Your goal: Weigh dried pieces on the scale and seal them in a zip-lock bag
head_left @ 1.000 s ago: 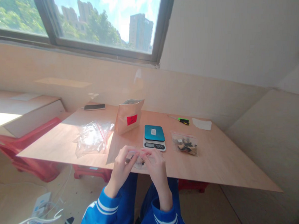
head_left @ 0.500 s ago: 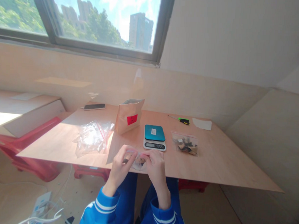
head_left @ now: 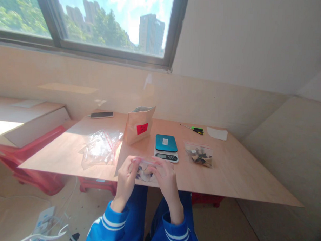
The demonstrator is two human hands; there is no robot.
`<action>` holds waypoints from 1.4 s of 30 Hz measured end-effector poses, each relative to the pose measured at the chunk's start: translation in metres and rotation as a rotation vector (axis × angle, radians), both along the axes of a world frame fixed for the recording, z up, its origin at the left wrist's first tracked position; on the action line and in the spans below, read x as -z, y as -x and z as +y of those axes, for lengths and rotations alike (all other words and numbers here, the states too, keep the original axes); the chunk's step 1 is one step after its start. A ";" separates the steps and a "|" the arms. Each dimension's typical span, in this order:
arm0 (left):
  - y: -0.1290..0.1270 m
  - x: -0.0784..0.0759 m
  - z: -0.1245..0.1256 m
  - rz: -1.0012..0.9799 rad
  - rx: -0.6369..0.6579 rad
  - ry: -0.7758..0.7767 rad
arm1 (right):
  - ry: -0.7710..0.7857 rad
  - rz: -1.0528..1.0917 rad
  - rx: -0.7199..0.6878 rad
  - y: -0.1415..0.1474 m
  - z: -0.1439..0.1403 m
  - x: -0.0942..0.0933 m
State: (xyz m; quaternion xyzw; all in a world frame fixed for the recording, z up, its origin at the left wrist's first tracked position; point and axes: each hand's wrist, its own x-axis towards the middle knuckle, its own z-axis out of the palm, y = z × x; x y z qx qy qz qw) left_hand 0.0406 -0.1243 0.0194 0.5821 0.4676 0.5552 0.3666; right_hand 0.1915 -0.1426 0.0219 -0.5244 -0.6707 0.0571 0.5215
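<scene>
Both of my hands hold one small clear zip bag (head_left: 145, 172) with dark and pale pieces inside, at the near edge of the wooden table (head_left: 240, 176). My left hand (head_left: 127, 178) pinches its top left corner, and my right hand (head_left: 167, 178) pinches the top right along the pink seal strip. Just beyond the bag sits a small scale (head_left: 166, 147) with a teal platform. A brown paper pouch (head_left: 138, 124) with a red label stands open behind it.
A filled zip bag (head_left: 198, 155) lies right of the scale. A heap of empty clear zip bags (head_left: 100, 148) lies to the left. A phone (head_left: 101, 115), a green-handled screwdriver (head_left: 195, 129) and a white paper scrap (head_left: 217, 133) lie along the far edge. Red stools (head_left: 30, 154) stand left.
The small bag has been raised slightly and my hands have shifted a little left along its top edge. Everything on the table stays where it was.
</scene>
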 end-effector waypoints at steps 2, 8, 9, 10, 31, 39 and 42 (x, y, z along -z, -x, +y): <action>0.002 0.000 0.001 -0.011 -0.031 -0.010 | -0.010 0.053 -0.025 -0.002 0.000 -0.001; 0.006 -0.007 0.003 -0.006 0.002 -0.039 | -0.029 0.027 -0.006 -0.004 0.002 0.001; 0.006 -0.008 0.003 -0.003 0.024 -0.046 | -0.024 0.028 0.003 -0.004 0.002 0.002; 0.006 -0.009 0.003 0.007 0.055 -0.055 | -0.019 0.029 0.010 -0.005 0.002 0.003; 0.001 -0.004 0.006 0.101 0.140 -0.085 | -0.004 -0.032 0.049 -0.005 0.003 0.008; -0.004 -0.005 0.006 0.121 0.136 -0.117 | 0.006 -0.037 0.101 -0.004 0.002 0.007; -0.005 -0.004 0.004 0.108 0.136 -0.123 | -0.003 -0.042 0.125 -0.002 0.001 0.009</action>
